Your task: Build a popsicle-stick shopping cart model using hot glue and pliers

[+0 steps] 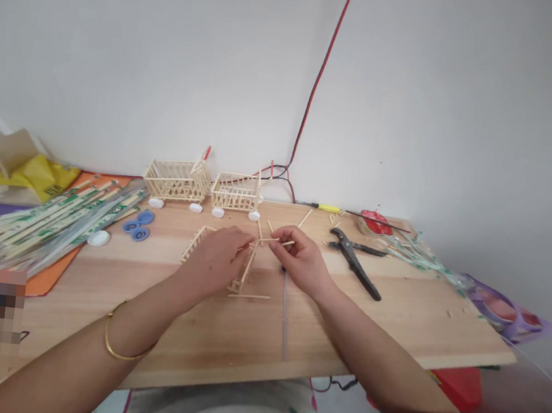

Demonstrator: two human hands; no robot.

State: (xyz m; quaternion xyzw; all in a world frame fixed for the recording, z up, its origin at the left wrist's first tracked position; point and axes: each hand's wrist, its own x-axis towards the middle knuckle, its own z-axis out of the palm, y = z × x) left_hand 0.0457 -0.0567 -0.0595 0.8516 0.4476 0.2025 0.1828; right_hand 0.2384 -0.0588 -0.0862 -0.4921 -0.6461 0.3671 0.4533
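Note:
Near the middle of the wooden table, my right hand pinches a short thin wooden stick between thumb and fingertips. The stick points left toward my other hand. My left hand lies over a small frame of wooden sticks, its fingers closed at the frame's upper right corner. Most of that frame is hidden beneath the hand. A loose stick lies just in front of the frame, and more sticks lie behind my hands.
Two stick-built carts, one larger and one smaller, stand by the wall on white wheels. Paper-wrapped chopsticks and blue bottle caps are left. Black-handled pliers, a yellow-handled tool and a red-topped container are right.

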